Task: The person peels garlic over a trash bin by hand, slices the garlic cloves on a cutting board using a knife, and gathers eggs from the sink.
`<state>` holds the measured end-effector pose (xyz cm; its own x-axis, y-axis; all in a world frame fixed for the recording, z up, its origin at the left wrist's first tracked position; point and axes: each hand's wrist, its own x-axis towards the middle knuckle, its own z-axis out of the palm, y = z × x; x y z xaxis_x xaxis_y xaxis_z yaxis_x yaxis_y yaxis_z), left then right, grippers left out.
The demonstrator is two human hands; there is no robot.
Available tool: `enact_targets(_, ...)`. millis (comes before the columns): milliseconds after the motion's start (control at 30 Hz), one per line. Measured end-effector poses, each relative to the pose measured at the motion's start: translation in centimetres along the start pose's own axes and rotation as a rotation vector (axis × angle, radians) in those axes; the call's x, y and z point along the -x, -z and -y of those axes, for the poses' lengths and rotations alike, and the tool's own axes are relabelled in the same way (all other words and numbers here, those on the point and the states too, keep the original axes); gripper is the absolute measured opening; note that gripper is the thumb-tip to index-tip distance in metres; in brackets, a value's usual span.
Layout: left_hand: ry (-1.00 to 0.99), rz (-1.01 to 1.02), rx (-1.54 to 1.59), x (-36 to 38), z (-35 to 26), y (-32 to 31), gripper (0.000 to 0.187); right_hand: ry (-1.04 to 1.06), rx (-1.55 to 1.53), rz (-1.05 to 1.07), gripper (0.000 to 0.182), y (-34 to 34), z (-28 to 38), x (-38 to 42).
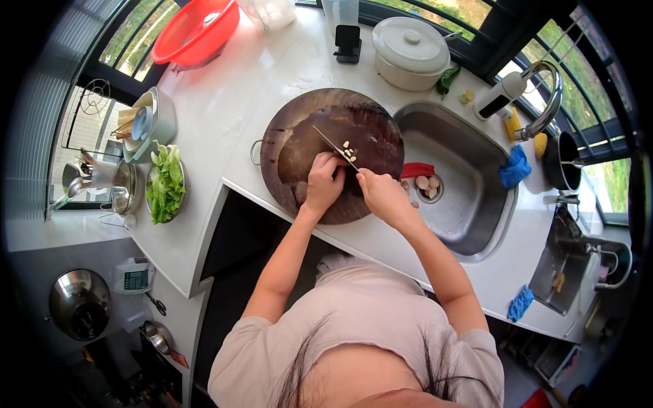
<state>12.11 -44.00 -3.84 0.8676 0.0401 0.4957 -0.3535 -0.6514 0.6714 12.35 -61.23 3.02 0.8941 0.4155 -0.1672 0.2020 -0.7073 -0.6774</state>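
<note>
A round dark wooden chopping board (289, 153) lies on the white counter, with a metal ring handle at its left side. My right hand (382, 196) is closed around the handle of a kitchen knife (332, 143), its blade pointing up and left across the board. Beside the blade sit small pale chopped pieces (349, 150) that look like garlic. My left hand (325, 180) rests on the board just left of the knife, fingers curled close to the blade. Whatever those fingers press on is hidden beneath them.
Right of the board is a steel sink (469, 197) with eggshell-like pieces (427, 183) at its drain. A lidded pot (411, 51) and phone stand (347, 44) are behind. Leafy greens (165, 183) fill a bowl at left; a red colander (197, 30) stands back left.
</note>
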Motion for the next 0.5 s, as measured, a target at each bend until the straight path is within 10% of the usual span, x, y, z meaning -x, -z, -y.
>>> enact_targets(500,0.026,-0.037,0.024,0.2,0.0,0.0,0.013,0.031,-0.019,0.064,0.031,2.2,1.0,1.0)
